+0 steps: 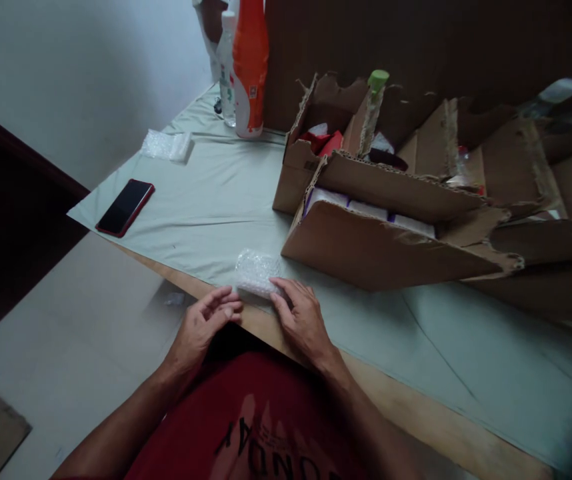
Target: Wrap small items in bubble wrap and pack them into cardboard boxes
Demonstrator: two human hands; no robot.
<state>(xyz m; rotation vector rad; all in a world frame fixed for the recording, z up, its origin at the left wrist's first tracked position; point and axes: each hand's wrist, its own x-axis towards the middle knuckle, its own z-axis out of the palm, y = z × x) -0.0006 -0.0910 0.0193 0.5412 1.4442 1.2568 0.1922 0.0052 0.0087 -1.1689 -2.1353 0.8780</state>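
Observation:
A bubble-wrapped packet (pixel 257 272) lies near the front edge of the table; what the wrap contains, if anything, cannot be made out. My right hand (pixel 302 319) has its thumb and fingers closed around the packet's right end. Just left of the packet, my left hand (pixel 211 317) is held at the table edge, palm turned inward. Its fingers are loosely bent and apart, with nothing in them.
A phone (pixel 125 208) and another piece of bubble wrap (pixel 166 146) lie on the left of the green-covered table (pixel 206 200). An orange bottle (pixel 251 73) and a clear bottle (pixel 227 80) stand behind. Cut-open cardboard boxes (pixel 366 247) with compartments occupy the right side.

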